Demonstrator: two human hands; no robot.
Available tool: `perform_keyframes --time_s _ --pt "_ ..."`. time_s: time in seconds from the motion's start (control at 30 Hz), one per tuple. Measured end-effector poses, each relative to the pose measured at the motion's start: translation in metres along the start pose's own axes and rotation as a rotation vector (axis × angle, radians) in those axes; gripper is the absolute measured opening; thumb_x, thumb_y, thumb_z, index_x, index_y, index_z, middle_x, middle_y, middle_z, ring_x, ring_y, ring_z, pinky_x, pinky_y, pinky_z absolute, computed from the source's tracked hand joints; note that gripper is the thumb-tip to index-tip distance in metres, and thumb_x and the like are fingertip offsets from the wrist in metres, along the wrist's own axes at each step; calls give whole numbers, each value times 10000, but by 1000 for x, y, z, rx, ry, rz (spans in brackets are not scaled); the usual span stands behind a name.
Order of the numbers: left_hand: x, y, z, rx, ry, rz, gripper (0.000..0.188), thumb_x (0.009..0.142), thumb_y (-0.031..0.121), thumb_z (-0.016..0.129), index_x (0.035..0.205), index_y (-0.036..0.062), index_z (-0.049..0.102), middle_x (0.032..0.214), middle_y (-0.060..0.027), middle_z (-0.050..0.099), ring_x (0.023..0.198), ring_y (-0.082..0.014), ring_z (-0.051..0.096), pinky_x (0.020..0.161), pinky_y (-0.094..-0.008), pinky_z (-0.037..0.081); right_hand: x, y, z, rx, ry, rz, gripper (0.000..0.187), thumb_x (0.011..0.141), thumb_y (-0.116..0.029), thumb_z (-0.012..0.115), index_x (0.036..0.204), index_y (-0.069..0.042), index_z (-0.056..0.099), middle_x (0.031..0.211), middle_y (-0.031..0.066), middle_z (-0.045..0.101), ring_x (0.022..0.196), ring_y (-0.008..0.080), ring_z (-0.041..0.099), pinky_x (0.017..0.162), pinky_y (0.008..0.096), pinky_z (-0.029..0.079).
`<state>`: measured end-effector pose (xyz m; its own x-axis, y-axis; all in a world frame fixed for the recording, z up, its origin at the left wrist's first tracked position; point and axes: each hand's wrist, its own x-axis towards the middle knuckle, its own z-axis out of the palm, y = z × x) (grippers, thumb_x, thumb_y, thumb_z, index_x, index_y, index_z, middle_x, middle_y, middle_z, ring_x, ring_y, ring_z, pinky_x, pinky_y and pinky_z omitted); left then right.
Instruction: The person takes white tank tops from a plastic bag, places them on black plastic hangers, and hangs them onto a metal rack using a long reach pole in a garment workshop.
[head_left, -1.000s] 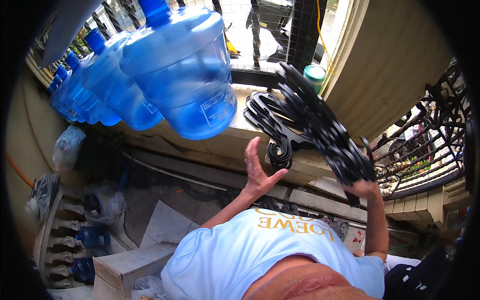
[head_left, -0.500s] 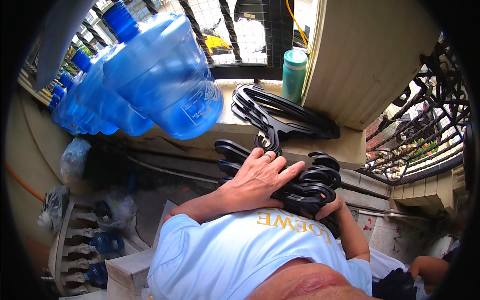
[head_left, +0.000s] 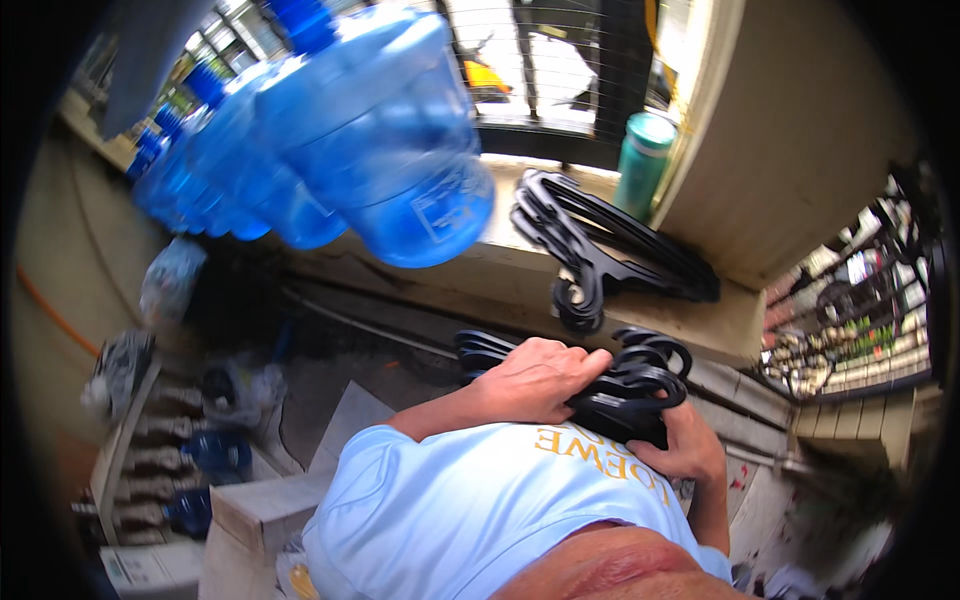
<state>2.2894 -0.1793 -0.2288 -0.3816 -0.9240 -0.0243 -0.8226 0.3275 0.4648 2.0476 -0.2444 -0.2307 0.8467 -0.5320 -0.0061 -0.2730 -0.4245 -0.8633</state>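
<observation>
A bunch of black plastic hangers point(head_left: 625, 395) is held close against my shirt, their hooks stacked to the right. My left hand point(head_left: 535, 380) is closed over the middle of the bunch, knuckles up, the fingertips hidden. With its thumb and fingers, my right hand point(head_left: 685, 440) grips the bunch at its right side, below the hooks. Beyond, a second pile of black hangers point(head_left: 600, 250) lies on the ledge, its hooks jutting over the near edge, apart from both hands.
Several large blue water jugs point(head_left: 390, 170) line the ledge point(head_left: 500, 270) at the left. A green bottle point(head_left: 643, 165) stands behind the hanger pile, beside a pale pillar point(head_left: 770, 150). At lower left are a rack point(head_left: 120, 440) with blue jugs and a cardboard box point(head_left: 265, 515).
My left hand has drawn back from the ledge pile's hooks, its spread fingers now curled over the held bunch. The view has shifted, so the ledge things appear farther right.
</observation>
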Motion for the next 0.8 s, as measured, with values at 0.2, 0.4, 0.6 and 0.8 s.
perform_keyframes --time_s 0.2,0.4,0.6,0.8 --pt "-5 -15 -4 -28 -41 22 387 669 70 665 996 45 460 808 -145 606 790 -367 633 663 -466 486 17 13 27 166 27 138 442 703 -55 730 1135 -70 638 1022 145 687 942 294 666 850 365 504" --pt "-12 -32 -2 -80 -87 -45 495 751 116 637 1213 33 481 883 -141 598 843 -341 624 701 -443 496 43 17 33 128 -65 249 409 699 -43 690 1105 -64 643 1036 159 677 972 326 649 857 370 498" --pt "-4 -30 2 -93 -13 -78 539 697 94 703 1176 69 457 883 -126 574 854 -339 611 689 -452 486 54 28 17 131 -122 229 431 696 -37 691 1122 -67 630 1076 163 659 1024 327 623 888 375 480" --pt "15 -16 10 -73 -62 -162 536 741 125 673 1227 52 457 908 -133 585 854 -337 617 699 -451 489 56 38 -11 96 -224 237 458 696 -35 705 1145 -67 621 1109 159 651 1063 311 612 913 378 469"
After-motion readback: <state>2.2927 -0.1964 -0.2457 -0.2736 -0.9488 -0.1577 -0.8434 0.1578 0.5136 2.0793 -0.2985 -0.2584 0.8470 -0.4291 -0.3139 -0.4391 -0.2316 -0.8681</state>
